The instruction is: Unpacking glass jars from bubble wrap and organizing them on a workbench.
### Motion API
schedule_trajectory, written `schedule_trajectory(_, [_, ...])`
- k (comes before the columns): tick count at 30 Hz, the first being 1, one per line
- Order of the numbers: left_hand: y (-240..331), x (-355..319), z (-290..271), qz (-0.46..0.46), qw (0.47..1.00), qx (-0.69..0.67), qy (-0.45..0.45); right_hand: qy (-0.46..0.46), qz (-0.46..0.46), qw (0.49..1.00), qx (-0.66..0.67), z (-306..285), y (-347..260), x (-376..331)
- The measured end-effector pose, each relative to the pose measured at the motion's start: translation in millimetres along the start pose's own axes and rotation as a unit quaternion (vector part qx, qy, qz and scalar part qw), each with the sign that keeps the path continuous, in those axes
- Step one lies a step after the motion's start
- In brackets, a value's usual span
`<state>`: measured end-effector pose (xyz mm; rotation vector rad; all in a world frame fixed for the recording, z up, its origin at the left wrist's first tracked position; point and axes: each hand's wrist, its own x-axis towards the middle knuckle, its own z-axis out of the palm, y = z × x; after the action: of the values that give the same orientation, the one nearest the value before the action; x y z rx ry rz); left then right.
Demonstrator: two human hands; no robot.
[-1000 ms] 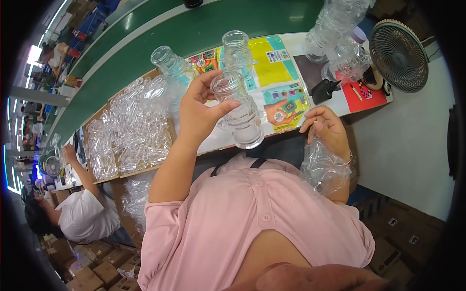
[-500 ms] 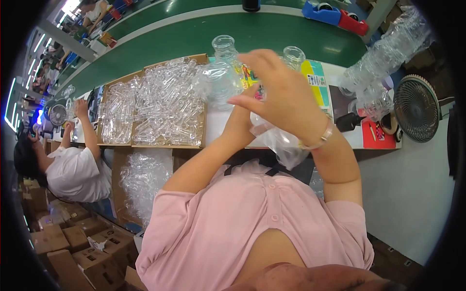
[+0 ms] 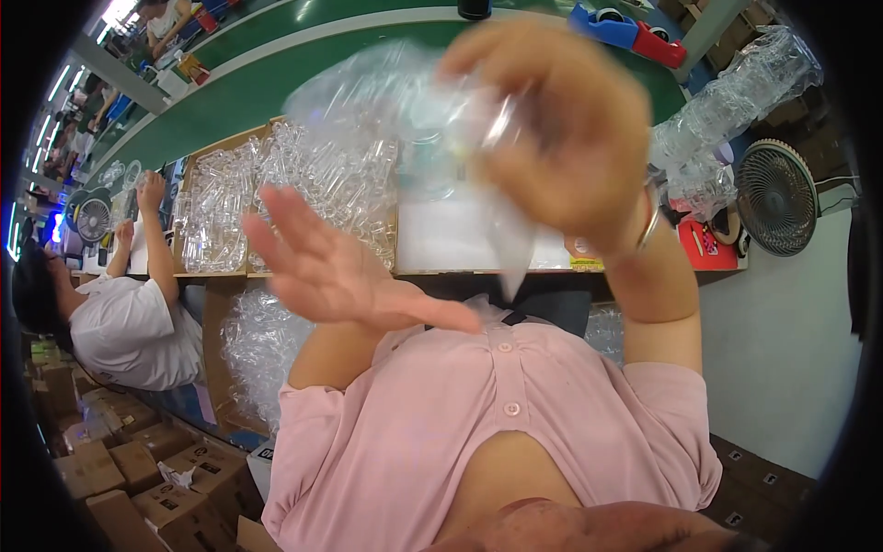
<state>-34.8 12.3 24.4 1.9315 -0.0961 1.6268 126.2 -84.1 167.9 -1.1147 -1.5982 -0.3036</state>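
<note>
A clear plastic bag (image 3: 368, 87) hangs spread out from my raised right hand (image 3: 570, 129), whose curled fingers are smeared by motion. My left hand (image 3: 336, 281) is open, palm up with fingers spread, and holds nothing. It is in front of a cardboard box (image 3: 395, 253) filled with clear tube-like pieces (image 3: 221, 207). Behind the bag, clear rounded vessels (image 3: 428, 170) show only in part on the white work surface (image 3: 460, 241).
A black fan (image 3: 779, 198) stands at the right end, near a red card (image 3: 708, 244) and a long stack of clear plastic (image 3: 736, 87). Beyond lies a green bench (image 3: 248, 97) with a tape dispenser (image 3: 630, 35). A co-worker (image 3: 138, 317) sits at left above cardboard cartons (image 3: 198, 488).
My right hand has risen, and the plastic bag now spreads up and leftward from it. My left hand has drawn back to the left and opened.
</note>
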Motion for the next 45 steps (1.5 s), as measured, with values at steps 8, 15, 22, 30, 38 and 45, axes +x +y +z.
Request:
schedule_trajectory(8, [13,-13,-117,-0.052,0.957,0.183,-0.219,-0.266,-0.140,0.952,0.064,25,-62,-85])
schedule_trajectory(15, [7,-132,-323,-0.217,0.780,0.581,-0.083,-0.085,0.177,0.970,-0.144,-44,-43,-159])
schedule_trajectory(22, [-84,-432,-358,-0.433,0.574,0.513,-0.469,0.002,0.251,0.937,-0.242,-23,-65,-194])
schedule_trajectory(30, [-106,-487,-324,-0.628,0.478,0.372,-0.489,-0.002,0.290,0.922,-0.256,-16,-88,-226])
schedule_trajectory(38, [-102,-517,-315,-0.400,0.389,0.400,-0.727,0.072,0.309,0.923,-0.219,-23,-72,-200])
schedule_trajectory(45, [-154,-592,-314,-0.407,0.328,0.333,-0.785,0.087,0.393,0.893,-0.199,-11,-19,-166])
